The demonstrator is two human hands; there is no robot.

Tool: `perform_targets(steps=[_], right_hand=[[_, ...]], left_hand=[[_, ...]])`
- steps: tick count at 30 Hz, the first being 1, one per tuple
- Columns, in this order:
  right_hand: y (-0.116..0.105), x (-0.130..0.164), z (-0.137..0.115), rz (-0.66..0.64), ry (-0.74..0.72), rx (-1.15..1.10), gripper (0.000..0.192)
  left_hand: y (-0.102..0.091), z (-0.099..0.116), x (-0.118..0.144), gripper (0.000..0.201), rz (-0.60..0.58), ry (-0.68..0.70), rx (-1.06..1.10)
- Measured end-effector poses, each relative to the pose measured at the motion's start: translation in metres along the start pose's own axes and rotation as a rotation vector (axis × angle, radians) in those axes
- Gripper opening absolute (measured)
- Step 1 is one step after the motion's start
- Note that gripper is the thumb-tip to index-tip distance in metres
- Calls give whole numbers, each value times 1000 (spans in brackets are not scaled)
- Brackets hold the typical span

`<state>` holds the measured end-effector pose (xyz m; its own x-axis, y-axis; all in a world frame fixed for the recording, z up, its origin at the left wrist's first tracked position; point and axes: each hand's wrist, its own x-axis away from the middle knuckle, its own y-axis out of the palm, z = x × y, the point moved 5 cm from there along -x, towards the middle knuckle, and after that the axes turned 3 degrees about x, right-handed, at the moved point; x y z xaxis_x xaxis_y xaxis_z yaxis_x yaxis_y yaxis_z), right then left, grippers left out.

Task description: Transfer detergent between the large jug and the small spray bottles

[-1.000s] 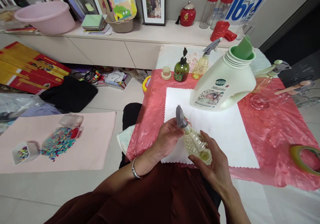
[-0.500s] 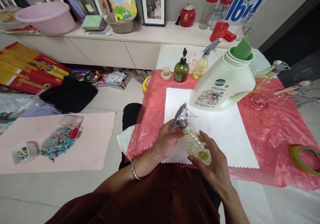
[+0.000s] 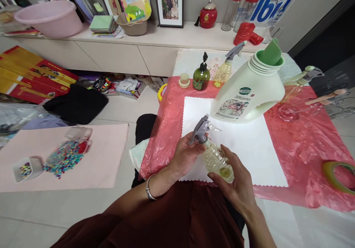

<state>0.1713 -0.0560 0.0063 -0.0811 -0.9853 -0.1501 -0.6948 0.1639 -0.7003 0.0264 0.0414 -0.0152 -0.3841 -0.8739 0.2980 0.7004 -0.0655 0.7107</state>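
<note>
Spray head on the small bottle has turned: 1 s ago it showed end-on, narrow, nozzle not visible; half a sec ago it had swung so nozzle pointed right, toward the big white jug; now a touch further, nozzle tip slightly farther right. Left hand fingers shifted w/ the collar. Right hand edged slightly up the bottle's body.

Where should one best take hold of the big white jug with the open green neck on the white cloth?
Probably the white jug is best gripped at its narrow ribbed neck, from the right side. It leans right, and the body is too wide for fingers.
</note>
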Motion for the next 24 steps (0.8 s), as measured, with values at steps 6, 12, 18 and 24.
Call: perform_targets(steps=[6, 12, 18, 24], right_hand=[[0, 0, 0, 10, 23, -9, 66], [1, -1, -2, 7, -8, -9, 66], [0, 1, 1, -11, 5, -24, 66], [0, -2, -2, 9, -2, -9, 66]], left_hand=[[8, 4, 3, 40, -156, 34, 1], [-1, -1, 3, 47, 0, 1, -7], [1, 4, 1, 43, -114, 27, 5], [6, 1, 3, 46, -150, 29, 9]])
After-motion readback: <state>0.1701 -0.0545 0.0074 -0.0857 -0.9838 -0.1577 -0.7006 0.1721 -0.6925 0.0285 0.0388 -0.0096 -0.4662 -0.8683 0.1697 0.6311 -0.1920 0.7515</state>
